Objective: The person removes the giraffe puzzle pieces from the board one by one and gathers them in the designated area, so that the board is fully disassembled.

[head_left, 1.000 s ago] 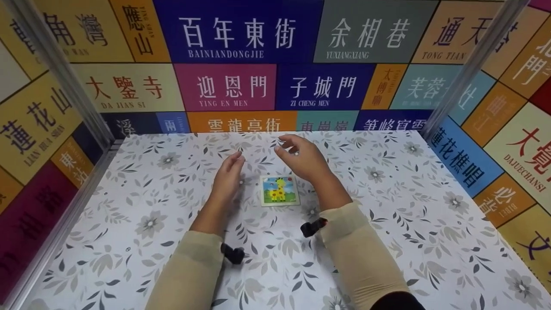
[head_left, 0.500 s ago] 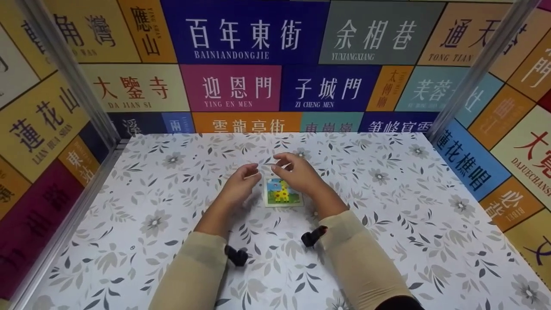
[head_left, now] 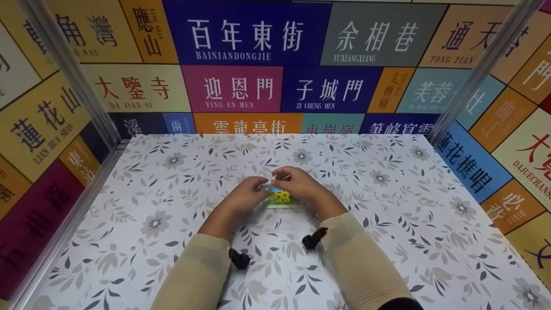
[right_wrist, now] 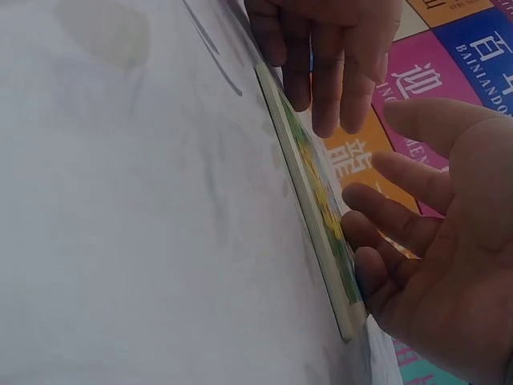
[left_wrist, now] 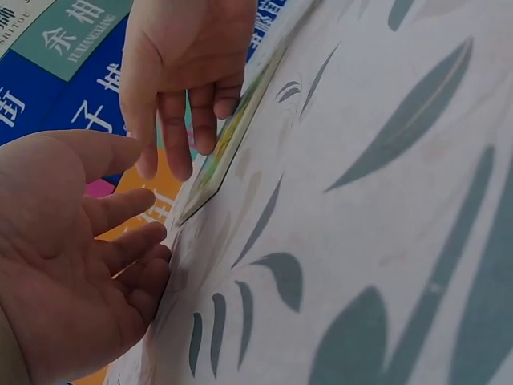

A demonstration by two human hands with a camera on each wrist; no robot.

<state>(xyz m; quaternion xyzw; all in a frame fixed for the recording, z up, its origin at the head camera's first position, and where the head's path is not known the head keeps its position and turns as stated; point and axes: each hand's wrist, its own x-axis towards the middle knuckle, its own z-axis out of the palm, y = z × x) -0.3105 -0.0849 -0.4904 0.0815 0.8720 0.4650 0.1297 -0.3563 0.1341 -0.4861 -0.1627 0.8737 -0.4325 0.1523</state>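
Coloured wall panels (head_left: pixel 249 34) stand behind and at both sides, with white or dark characters and Latin lettering: BAINIANDONGJIE, YUXIANGXIANG, YING EN MEN, ZI CHENG MEN, DA JIAN SI, TONG TIAN. Before them spreads the white surface (head_left: pixel 107 258), printed with grey leaves and flowers. Two beige sleeves (head_left: pixel 189 271) reach in over it. The left hand (head_left: pixel 249 193) and the right hand (head_left: pixel 297 183) arch toward each other, fingers loosely bent and gripping nothing. Between and partly under them, near the middle of the surface, lies a small picture board (head_left: pixel 282 198), flat, its near edge running left to right; a yellow spotted animal on it has its legs toward the person. The hands cover too much to tell a long axis. Only the wrist views show the board's pale, thin edge and the fingers beside it; contact is unclear. Smallest are the black wrist devices (head_left: pixel 239 258).
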